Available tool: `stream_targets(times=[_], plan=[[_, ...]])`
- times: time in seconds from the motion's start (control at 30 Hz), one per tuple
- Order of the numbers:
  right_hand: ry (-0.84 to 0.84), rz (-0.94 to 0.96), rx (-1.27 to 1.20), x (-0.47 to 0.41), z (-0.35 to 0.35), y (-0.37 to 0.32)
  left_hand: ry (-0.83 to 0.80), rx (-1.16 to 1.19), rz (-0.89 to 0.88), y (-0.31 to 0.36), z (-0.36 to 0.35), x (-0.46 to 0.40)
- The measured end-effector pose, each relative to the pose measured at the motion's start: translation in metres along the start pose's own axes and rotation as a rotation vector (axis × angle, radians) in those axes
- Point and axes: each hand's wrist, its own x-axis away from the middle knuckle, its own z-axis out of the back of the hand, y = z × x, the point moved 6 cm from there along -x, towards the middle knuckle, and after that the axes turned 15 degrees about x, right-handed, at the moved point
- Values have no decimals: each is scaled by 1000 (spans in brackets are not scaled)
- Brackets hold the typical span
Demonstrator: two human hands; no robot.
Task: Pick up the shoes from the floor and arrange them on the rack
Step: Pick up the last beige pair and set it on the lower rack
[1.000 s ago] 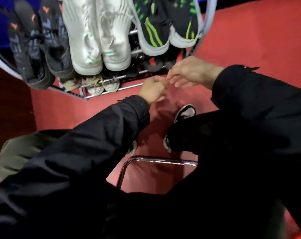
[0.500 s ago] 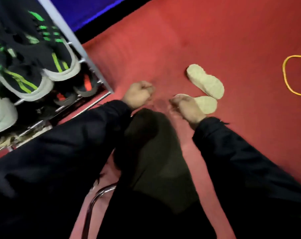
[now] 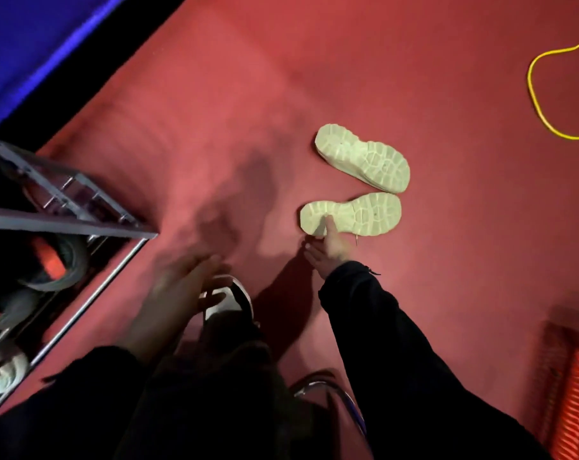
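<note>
Two pale shoes lie sole-up on the red carpet: the nearer shoe [image 3: 357, 214] and the farther shoe [image 3: 364, 157]. My right hand [image 3: 326, 249] reaches out to the nearer one, with a finger touching its sole at the left end and the other fingers spread. My left hand [image 3: 182, 280] is blurred, fingers straight, hovering low above my own foot and holding nothing. The metal shoe rack [image 3: 66, 214] stands at the left edge with dark shoes with orange marks on its lower shelves.
A yellow cord [image 3: 540, 104] loops on the carpet at the far right. An orange ribbed object [image 3: 576, 403] sits at the lower right. A chrome chair frame [image 3: 341, 403] curves under my legs. My own white-and-black shoe [image 3: 230, 300] is beside the left hand.
The view swung from the rack to the floor. My right hand went from a curled fist near the nearer pale shoe to touching its sole; my left hand opened and dropped lower.
</note>
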Motion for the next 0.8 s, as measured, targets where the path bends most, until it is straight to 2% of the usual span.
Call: stream_targets(times=[0.07,0.27,0.3,0.33,0.4,0.47,0.53,0.6,0.67,0.8], plan=[[16,2,-43,-10,-9,-10,-5,-31,17,-4,7,-2],[300,95,-259,-10,-19,-18,-38,-187,10,-9,9,-17],[295,121,-296,2,-25,-15,-49,-230,-2,-8,3,-24],[226,152,-311,22,-34,-13,-63,-256,1,-7,-5,-30],[-23,195,-276,71,-53,-6,-118,-198,70,-8,-28,-38],[-291,173,-132,116,-66,-2,-201,-72,177,-13,-50,-43],[-411,187,98,132,-61,-6,-243,1,136,-13,-64,-45],[-294,279,384,120,-43,-30,-209,-46,-18,-8,-64,-46],[-45,425,621,94,-27,-69,-215,-160,-138,0,-65,-46],[317,756,890,49,-29,-161,-214,-155,-171,17,-56,-51]])
